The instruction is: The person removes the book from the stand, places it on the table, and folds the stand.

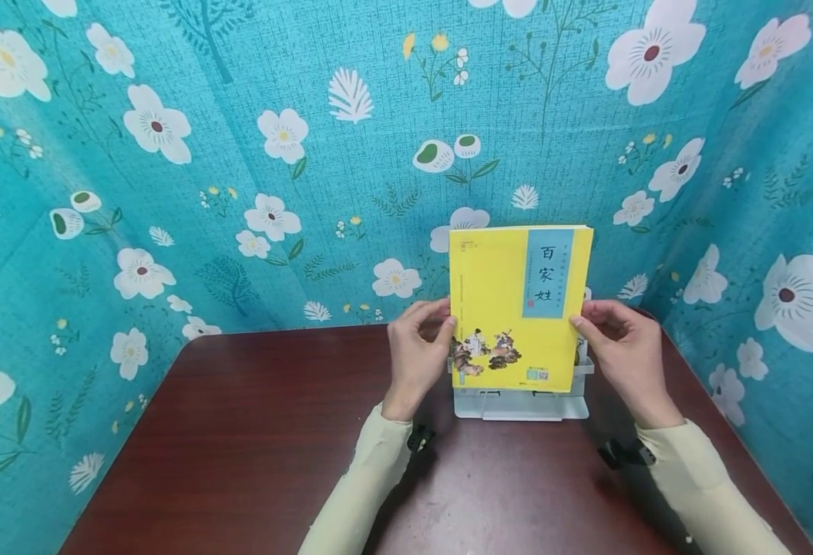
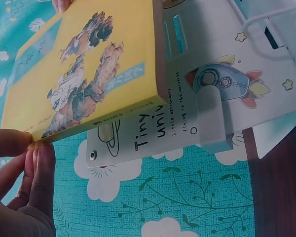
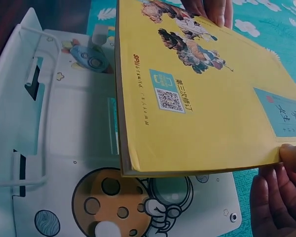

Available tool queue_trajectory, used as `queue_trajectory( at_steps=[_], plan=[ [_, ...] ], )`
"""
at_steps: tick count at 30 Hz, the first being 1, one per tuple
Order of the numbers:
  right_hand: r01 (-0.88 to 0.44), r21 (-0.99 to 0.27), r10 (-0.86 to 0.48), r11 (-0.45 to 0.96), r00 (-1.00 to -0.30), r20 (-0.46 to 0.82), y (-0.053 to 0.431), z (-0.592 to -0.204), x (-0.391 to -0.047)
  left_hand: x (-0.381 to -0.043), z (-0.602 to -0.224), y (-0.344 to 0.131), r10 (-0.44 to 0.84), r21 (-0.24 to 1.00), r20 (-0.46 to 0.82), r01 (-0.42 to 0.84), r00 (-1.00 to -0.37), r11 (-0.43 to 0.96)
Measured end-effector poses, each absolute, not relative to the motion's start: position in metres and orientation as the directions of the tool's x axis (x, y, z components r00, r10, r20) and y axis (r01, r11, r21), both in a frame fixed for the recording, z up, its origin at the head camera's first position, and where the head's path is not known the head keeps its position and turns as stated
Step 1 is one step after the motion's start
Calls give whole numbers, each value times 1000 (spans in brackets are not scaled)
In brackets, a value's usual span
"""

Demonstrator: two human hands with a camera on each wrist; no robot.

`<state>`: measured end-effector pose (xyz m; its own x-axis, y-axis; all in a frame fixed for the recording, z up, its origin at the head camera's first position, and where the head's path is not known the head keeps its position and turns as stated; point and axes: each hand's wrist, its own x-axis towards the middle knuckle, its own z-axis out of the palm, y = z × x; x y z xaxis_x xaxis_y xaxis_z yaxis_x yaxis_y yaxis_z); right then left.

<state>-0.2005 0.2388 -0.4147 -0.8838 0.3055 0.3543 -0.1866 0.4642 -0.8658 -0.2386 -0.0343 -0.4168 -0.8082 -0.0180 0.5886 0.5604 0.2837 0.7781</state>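
Observation:
A yellow book [image 1: 496, 293] with a blue title panel stands upright in front of a white book stand [image 1: 520, 408] printed with space drawings. My left hand [image 1: 416, 351] pinches the book's left edge between thumb and fingers. On the opposite edge my right hand [image 1: 624, 354] pinches it the same way. In the left wrist view a gap shows between the book's lower part and the stand's back plate [image 2: 177, 133]. The right wrist view shows the stand's ledge with slots and wire holders [image 3: 34, 108] below the book. Most of the back plate is hidden behind the book in the head view.
The stand rests on a dark reddish-brown table [image 1: 260, 432] with rounded corners. A teal floral curtain [image 1: 351, 177] hangs close behind the table and along both sides. A black strap device [image 1: 420, 439] sits at the left wrist, another [image 1: 624, 455] at the right.

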Motion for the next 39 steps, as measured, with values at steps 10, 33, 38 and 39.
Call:
queue_trajectory(
  at_steps=[10, 33, 38, 39],
  plan=[
    [-151, -870, 296, 469, -902, 316, 239, -420, -192, -237, -422, -39, 12, 789, 559, 536, -829, 301],
    [-177, -861, 218, 477, -925, 311, 229, -426, -183, -229, -429, -57, 13, 838, 482, 465, -876, 285],
    [-168, -859, 203, 484, -933, 297, 226, -425, -182, -228, -432, -62, 12, 851, 463, 448, -886, 274],
    [-166, -860, 201, 483, -935, 293, 226, -425, -182, -228, -432, -63, 10, 854, 458, 444, -889, 271]
  ],
)
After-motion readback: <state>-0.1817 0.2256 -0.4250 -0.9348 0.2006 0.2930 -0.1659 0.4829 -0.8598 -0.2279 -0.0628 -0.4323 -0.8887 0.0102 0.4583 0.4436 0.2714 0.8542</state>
